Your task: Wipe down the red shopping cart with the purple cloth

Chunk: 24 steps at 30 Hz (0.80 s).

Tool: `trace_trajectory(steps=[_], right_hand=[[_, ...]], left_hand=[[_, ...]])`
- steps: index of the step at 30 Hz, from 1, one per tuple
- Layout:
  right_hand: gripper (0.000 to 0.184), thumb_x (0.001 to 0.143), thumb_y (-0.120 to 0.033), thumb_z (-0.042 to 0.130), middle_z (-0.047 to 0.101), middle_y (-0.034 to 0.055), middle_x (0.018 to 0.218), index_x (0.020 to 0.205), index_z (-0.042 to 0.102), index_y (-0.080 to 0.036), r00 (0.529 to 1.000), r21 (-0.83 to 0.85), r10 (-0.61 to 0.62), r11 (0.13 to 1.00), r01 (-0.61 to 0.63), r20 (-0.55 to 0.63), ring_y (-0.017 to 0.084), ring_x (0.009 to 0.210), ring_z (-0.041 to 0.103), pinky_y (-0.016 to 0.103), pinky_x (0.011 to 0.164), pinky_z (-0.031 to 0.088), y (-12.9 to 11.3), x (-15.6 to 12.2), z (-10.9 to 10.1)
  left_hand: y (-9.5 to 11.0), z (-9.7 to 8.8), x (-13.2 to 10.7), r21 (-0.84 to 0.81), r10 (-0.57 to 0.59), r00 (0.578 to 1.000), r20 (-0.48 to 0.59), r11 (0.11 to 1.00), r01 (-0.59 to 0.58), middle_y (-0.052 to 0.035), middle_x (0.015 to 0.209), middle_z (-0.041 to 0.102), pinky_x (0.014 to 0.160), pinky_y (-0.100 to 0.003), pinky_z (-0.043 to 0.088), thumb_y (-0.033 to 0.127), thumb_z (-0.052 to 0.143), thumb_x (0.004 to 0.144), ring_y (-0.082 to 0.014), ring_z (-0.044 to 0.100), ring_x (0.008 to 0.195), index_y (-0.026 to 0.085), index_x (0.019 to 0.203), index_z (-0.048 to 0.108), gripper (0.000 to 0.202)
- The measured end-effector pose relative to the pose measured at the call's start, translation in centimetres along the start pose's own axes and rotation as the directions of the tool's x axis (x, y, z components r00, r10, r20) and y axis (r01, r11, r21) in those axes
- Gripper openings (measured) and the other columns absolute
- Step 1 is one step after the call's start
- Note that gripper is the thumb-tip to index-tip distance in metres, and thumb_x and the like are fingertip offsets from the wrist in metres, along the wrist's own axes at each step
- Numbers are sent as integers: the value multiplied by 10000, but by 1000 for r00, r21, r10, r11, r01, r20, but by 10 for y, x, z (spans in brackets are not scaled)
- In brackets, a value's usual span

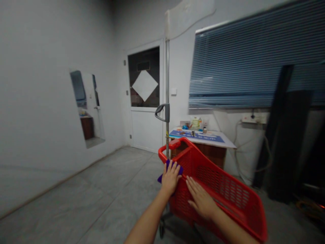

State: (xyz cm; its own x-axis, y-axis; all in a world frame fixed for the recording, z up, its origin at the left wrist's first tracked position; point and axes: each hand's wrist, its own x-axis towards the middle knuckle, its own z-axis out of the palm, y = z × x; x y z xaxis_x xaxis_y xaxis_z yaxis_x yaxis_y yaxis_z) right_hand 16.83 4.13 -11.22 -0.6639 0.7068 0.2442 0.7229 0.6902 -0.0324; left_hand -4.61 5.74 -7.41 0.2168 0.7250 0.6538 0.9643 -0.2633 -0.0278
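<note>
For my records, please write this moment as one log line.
left hand: on purple cloth | right hand: at red cart, contact unclear

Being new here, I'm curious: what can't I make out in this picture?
All in the head view:
Purple soft cloth: middle hidden by the left hand.
Red plastic shopping cart: underside partly cut off by the bottom edge.
Blue-and-white printed sheet: lettering blurred.
</note>
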Motion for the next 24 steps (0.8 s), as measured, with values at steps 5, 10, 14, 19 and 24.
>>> trace_trajectory(steps=[5,10,14,19,24], right_hand=[[765,871,-376,442,-6,57,1585,1516,118,-125,991,-3,132,991,-132,-11,204,1454,-5,385,1184,123,-13,0,2],[709,911,-436,371,42,33,1583,1520,128,-165,971,4,234,972,-234,-56,212,1455,45,422,1177,127,-25,-4,1],[703,923,-460,337,56,40,1580,1517,137,-142,939,24,331,944,-330,-97,225,1454,37,435,1175,124,-30,-8,9],[700,903,-424,381,54,39,1580,1515,165,-160,903,52,410,912,-407,-126,222,1454,47,436,1174,115,-32,-13,13],[666,908,-376,360,92,16,1576,1514,173,-175,882,92,453,891,-444,-133,212,1452,85,434,1174,110,-36,-19,7]], left_hand=[[1,-4,2,-27,8,1000,14,1000,-7,-7,1434,497,1169,-547,208,363,494,943,-246,292,1411,312,1309,527,371],[8,-2,-2,-38,38,999,19,999,-37,0,1444,486,1166,-553,208,360,490,946,-238,275,1419,324,1301,530,359],[17,0,-3,-31,-10,1000,5,999,10,-4,1442,488,1164,-564,198,370,479,949,-252,279,1416,311,1280,549,343],[23,0,-4,-35,51,998,23,998,-50,-17,1398,537,1171,-529,207,399,458,954,-240,306,1404,291,1287,550,362],[17,-4,1,-26,116,992,53,993,-115,-50,1376,557,1173,-533,190,412,417,968,-246,331,1392,246,1286,550,383]])
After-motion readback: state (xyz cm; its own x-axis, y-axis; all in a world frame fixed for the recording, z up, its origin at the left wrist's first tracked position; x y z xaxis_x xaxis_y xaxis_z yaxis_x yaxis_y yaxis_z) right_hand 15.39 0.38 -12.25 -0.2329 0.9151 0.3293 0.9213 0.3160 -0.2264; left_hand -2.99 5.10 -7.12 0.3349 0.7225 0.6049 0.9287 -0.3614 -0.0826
